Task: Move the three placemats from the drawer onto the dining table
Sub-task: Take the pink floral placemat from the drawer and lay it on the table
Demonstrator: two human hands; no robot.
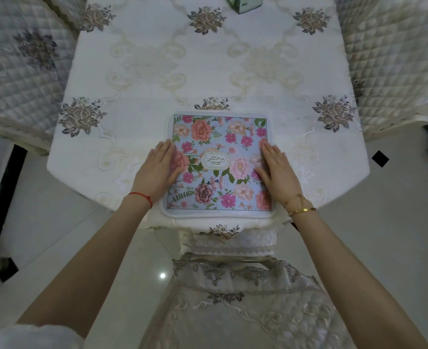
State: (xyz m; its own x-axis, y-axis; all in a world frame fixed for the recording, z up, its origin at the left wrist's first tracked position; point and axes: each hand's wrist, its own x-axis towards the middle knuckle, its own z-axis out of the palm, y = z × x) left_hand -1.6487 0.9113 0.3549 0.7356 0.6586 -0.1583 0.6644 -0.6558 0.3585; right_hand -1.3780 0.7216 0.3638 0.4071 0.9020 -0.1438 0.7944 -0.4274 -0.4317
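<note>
Floral placemat (218, 162), left hand (157, 170), right hand (277, 170) flat

A cream embroidered tablecloth (208, 59) with muted pink-and-grey flower clusters and pale scrollwork covers the tabletop. At its far edge stands a green glass-like object (243, 3), cut off by the frame. Quilted cream chair covers flank both sides, one on the left (19, 71) and one on the right (394, 59). At the near end, a chair with a lace-trimmed embroidered cover (245, 298) is tucked close to the table. The glossy pale tiled floor (384, 235) carries small black diamond insets (380, 158) and a black border strip (1, 197).
</note>
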